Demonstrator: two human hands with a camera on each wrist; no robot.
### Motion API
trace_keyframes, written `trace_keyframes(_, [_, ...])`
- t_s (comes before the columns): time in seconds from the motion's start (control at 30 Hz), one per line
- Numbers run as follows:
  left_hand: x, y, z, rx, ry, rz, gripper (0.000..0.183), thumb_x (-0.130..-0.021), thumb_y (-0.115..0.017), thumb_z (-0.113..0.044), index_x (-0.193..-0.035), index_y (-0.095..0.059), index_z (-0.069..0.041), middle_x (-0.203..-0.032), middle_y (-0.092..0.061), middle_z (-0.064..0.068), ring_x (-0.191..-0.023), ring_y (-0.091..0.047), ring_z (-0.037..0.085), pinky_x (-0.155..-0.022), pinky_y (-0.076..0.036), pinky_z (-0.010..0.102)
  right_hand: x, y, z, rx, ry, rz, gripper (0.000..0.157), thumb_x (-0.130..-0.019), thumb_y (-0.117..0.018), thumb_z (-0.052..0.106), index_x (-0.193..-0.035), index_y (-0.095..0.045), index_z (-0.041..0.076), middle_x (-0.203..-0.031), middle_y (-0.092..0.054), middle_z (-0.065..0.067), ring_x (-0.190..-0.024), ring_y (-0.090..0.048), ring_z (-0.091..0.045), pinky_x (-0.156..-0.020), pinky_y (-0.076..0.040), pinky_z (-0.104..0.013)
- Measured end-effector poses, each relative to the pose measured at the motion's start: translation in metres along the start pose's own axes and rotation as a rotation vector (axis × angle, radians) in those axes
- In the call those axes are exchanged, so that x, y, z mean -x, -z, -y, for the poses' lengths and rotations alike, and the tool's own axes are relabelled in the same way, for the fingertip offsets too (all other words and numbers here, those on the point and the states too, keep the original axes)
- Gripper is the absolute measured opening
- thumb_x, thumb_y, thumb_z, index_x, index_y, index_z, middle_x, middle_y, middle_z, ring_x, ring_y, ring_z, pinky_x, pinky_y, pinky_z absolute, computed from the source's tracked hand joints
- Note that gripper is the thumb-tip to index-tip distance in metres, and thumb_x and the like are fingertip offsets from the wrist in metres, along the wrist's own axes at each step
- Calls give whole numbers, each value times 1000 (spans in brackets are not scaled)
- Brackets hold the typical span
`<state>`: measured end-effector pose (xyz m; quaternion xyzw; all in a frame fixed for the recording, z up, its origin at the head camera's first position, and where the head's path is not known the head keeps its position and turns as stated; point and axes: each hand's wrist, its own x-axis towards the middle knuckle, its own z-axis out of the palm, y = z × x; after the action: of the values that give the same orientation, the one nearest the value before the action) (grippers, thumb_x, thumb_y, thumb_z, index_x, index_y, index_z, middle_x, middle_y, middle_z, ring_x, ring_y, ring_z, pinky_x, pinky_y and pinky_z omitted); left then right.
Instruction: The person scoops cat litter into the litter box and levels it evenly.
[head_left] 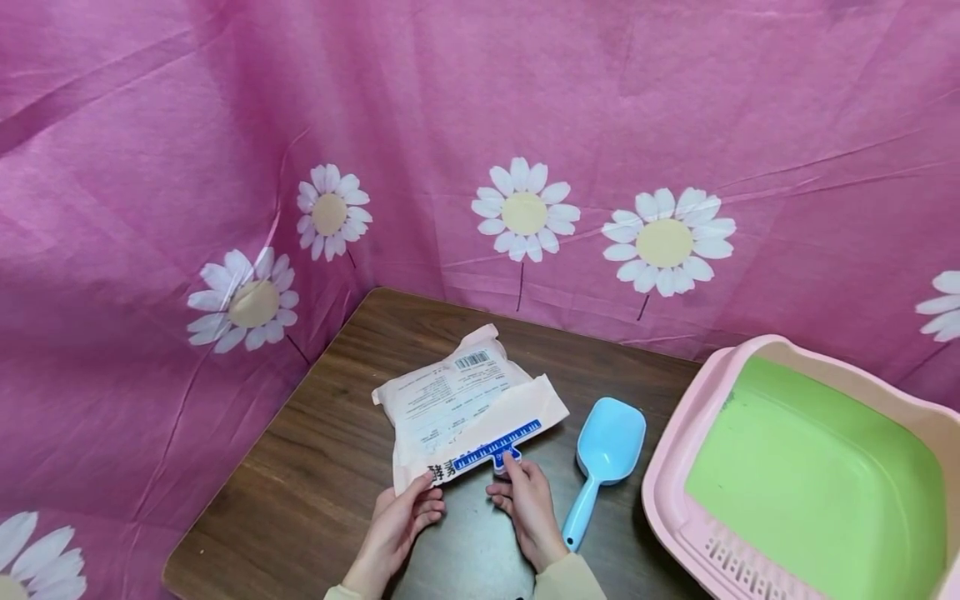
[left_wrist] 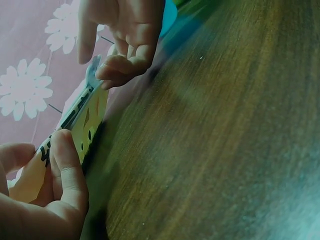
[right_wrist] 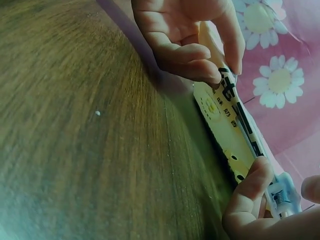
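A pale pink printed bag (head_left: pixel 450 408) lies on the table with its end folded over. Along the fold runs a blue bag clip (head_left: pixel 497 446), whose springed handle (right_wrist: pixel 284 196) shows in the right wrist view. My left hand (head_left: pixel 397 525) pinches the near left corner of the bag between thumb and fingers. At the clip's handle is my right hand (head_left: pixel 528 508), its thumb over it and curled fingers beneath. In the left wrist view the bag's yellow underside (left_wrist: pixel 92 122) faces the camera, tilted up along the clipped edge.
Right of the bag lies a light blue scoop (head_left: pixel 611 442), its handle toward me. Beyond it stands a pink litter box (head_left: pixel 667 450) with a green inside and a slotted front ledge. A pink flowered cloth (head_left: pixel 420 108) hangs behind the brown wooden table (head_left: pixel 285 492).
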<state>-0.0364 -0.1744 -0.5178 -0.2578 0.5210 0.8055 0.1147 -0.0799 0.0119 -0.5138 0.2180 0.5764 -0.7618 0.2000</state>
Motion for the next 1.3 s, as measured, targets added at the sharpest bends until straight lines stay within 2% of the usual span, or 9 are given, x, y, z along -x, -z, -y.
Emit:
trace_keyframes(0.23, [1,0,0,-4,-2,-1,16,-91,-65,-24,-90,-59,-10,-69,-68,-2,-59,-65,7,-61,-55,21,-2,2,0,-10,13,21,38,-99,-51,34,-111,-47,-1,-95,-58,-8,-68,-61,-12,-65,-53,-25])
trace_keyframes(0.67, [1,0,-1,-19,1,10,16,-92,-65,-24,-91,-58,-9,-67,-68,-2,-58,-65,6,-60,-55,20,-7,4,-1,46,14,16,38,-97,-56,36,-103,-56,-2,-90,-65,-8,-67,-61,-10,-62,-53,-22])
trace_keyframes(1.13, [1,1,-2,-28,0,22,16,-91,-66,-24,-91,-59,-9,-68,-68,-3,-59,-65,6,-60,-54,20,-8,5,2,47,19,5,34,-96,-58,35,-99,-53,1,-83,-63,-6,-63,-61,-10,-60,-53,-22])
trace_keyframes(1.3, [-1,4,-3,-63,3,-6,18,-91,-65,-27,-88,-59,-11,-68,-67,-3,-59,-64,6,-59,-54,20,-8,5,3,47,29,1,32,-96,-59,34,-93,-55,3,-79,-61,-2,-62,-60,-9,-60,-52,-22])
